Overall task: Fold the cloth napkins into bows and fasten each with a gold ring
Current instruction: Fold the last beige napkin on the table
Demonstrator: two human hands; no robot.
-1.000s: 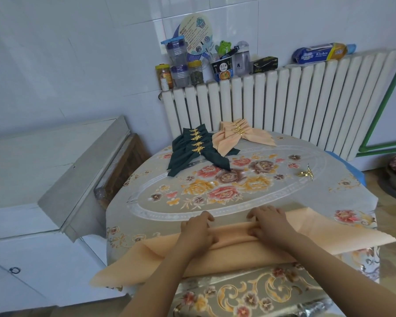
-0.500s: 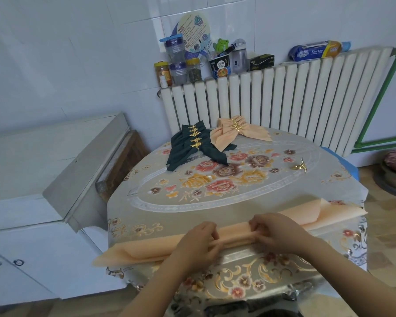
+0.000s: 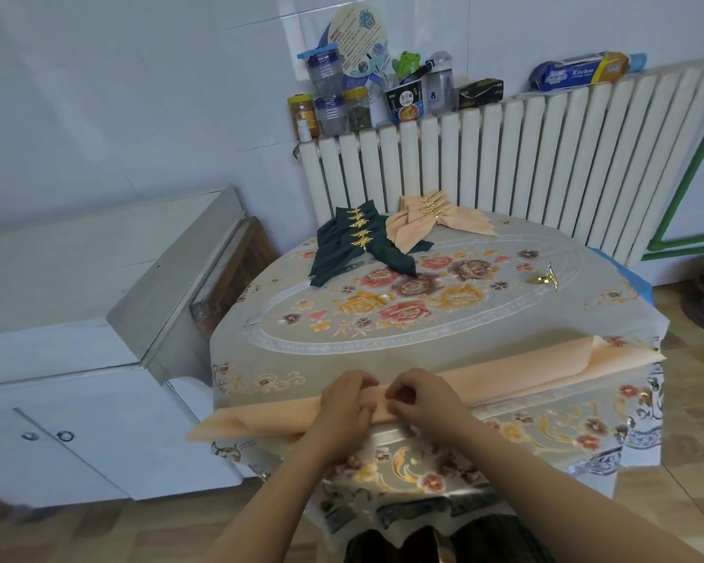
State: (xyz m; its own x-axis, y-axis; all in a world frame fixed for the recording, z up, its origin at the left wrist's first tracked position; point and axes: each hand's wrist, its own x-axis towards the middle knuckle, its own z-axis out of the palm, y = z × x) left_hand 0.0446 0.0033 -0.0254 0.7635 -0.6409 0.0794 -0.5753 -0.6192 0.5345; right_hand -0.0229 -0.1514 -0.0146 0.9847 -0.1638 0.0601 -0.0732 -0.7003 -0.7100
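Note:
A peach cloth napkin (image 3: 517, 375) lies folded into a long narrow band along the near edge of the table. My left hand (image 3: 348, 402) and my right hand (image 3: 421, 398) sit side by side at its middle, both pinching the folded cloth. The band's ends stick out left and right. At the far side lie dark green napkin bows (image 3: 356, 245) and peach napkin bows (image 3: 431, 217), each held by gold rings. A single loose gold ring (image 3: 547, 277) rests on the right of the table.
The table wears a floral tablecloth (image 3: 403, 302). A white radiator (image 3: 525, 156) behind it carries jars, bottles and packets. A white cabinet (image 3: 78, 359) stands close on the left. Wooden floor shows on the right.
The napkin has gone from a wide fold to a narrow band. My hands have drawn closer together at its middle, nearer the table edge.

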